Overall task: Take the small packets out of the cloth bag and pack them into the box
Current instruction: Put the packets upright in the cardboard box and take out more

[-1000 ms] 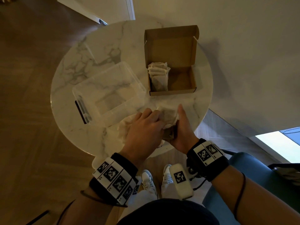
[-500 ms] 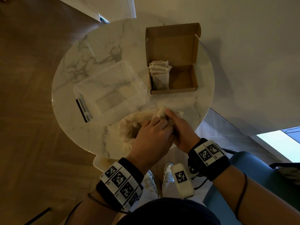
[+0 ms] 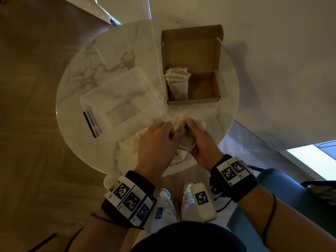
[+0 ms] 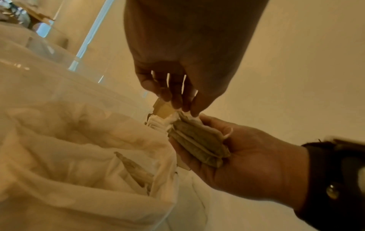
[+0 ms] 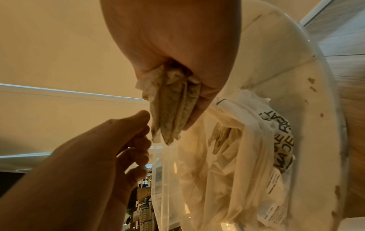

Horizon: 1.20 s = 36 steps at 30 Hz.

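My right hand [image 3: 190, 132] grips a small stack of beige packets [image 4: 197, 140] upright above the cream cloth bag [image 4: 79, 156], which lies crumpled at the near edge of the table. My left hand [image 4: 183, 107] pinches the stack's upper edge with its fingertips. One more packet [image 4: 136, 168] shows inside the bag's mouth. The open cardboard box [image 3: 205, 90] stands beyond the hands, with several packets [image 3: 177, 82] standing in a row in its left half; its right half is bare.
A clear plastic tub [image 3: 120, 104] sits left of the box, close to the bag. The round marble table [image 3: 87, 70] stands against a wall on the right. My shoes and a blue chair [image 3: 283, 197] are below the near edge.
My left hand has come up out of the bag to the stack held by my right hand. The right hand has risen slightly with the packets.
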### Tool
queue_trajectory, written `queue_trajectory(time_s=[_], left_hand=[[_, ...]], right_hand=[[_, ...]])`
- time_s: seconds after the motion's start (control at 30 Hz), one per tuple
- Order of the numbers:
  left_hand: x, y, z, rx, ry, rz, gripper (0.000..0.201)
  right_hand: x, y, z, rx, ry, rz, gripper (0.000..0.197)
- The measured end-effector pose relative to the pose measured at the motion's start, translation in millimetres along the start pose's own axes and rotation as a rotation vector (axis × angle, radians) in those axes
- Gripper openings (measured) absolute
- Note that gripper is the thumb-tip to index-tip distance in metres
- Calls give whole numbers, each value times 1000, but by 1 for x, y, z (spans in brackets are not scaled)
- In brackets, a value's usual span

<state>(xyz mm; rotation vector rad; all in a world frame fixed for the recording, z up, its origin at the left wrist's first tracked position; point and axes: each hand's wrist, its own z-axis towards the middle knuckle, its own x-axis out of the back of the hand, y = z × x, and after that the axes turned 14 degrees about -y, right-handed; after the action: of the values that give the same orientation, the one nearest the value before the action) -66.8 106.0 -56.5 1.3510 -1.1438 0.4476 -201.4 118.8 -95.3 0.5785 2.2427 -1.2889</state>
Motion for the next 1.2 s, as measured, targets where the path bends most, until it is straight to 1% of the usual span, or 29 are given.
queue_trajectory(time_s=[0.1, 0.17, 0.2, 0.3, 0.33, 0.4, 0.47, 0.57, 0.67, 0.73, 0.8, 0.87, 0.9, 0.93, 1.0, 1.07, 1.13, 1.2], left_hand=[[-2, 1, -2, -17, -85, -7, 27], [-3, 0, -3, -17, -141, -18, 25], [-3, -2, -3, -14, -143, -35, 24], [2, -8, -1, 37, -39, -143, 23], [4, -11, 1, 54, -24, -163, 23], [7, -15, 4, 60, -90, -137, 22], [9, -14, 5, 31, -158, -95, 21], [11, -10, 6, 7, -156, -110, 23], [10, -5, 6, 5, -184, -116, 25], [11, -6, 7, 30, -169, -168, 28], [15, -12, 10, 82, -112, -245, 30], [21, -25, 17, 165, -75, -255, 26], [23, -35, 21, 219, -88, -240, 24], [24, -45, 25, 273, -134, -226, 22], [20, -61, 29, 348, -309, -181, 20], [12, -69, 30, 355, -478, -124, 20], [6, -65, 31, 327, -544, -76, 19], [0, -57, 34, 253, -519, -11, 25]], right_hand=[[0, -1, 1, 3, -6, 27, 36], [1, 0, 1, 10, 9, 20, 38], [1, 0, 2, 14, 10, 15, 39], [2, 1, 4, 16, -1, 16, 41], [3, 2, 4, 15, -6, 23, 41], [1, 1, 4, 21, -23, 31, 40], [0, 0, 5, 31, -23, 30, 38], [-1, 0, 8, 49, 4, 38, 40], [0, -1, 11, 51, 12, 41, 41], [2, -1, 11, 58, 9, 15, 41], [7, -3, 11, 69, 22, -11, 41], [12, -5, 9, 82, 49, -24, 35], [16, -6, 9, 88, 60, -30, 32], [21, -7, 8, 93, 67, -38, 30], [29, -7, 6, 89, 80, -52, 30], [35, -5, 4, 70, 93, -71, 36], [37, -2, 1, 43, 97, -84, 40], [39, 1, -1, 30, 88, -98, 46]])
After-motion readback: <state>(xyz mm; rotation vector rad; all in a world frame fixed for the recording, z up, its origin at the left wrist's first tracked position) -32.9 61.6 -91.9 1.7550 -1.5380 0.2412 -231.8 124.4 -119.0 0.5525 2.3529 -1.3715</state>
